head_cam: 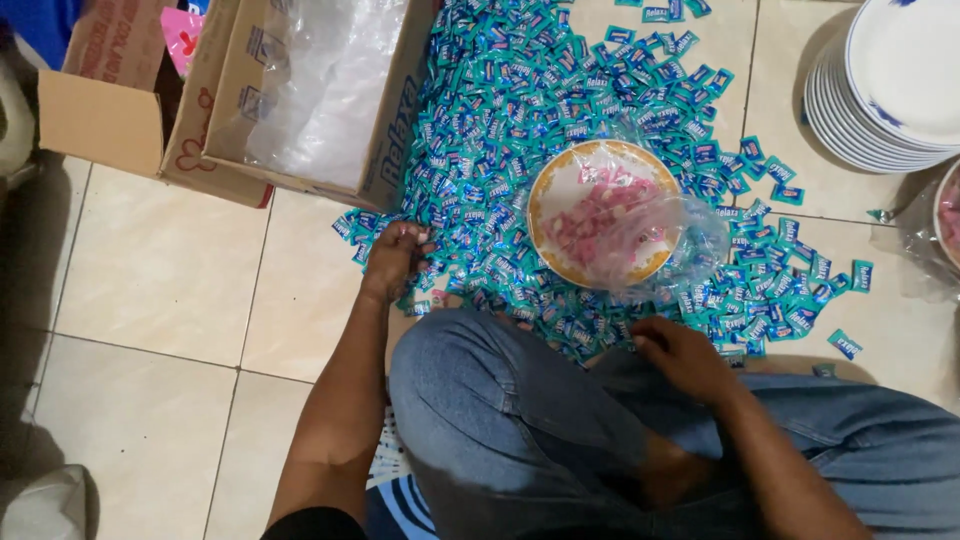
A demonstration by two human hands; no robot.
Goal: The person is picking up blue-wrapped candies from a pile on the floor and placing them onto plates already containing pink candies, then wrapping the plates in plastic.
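Observation:
A wide heap of small teal and blue candy wrappers (520,130) covers the tiled floor in front of me. In its middle stands a gold-rimmed white plate (541,196) with pink candies (597,217), partly under a clear plastic bag (690,240). My left hand (395,260) rests on the heap's near left edge, fingers curled over wrappers. At the near edge of the heap, by my knee, my right hand (680,355) has its fingers closed; whether it holds a wrapper I cannot tell. My legs in blue jeans (520,420) are crossed below.
An open cardboard box (385,150) lined with clear plastic lies at the upper left, another box flap (100,120) beside it. A stack of white plates (880,90) stands at the upper right. A second plastic-wrapped dish (945,215) shows at the right edge.

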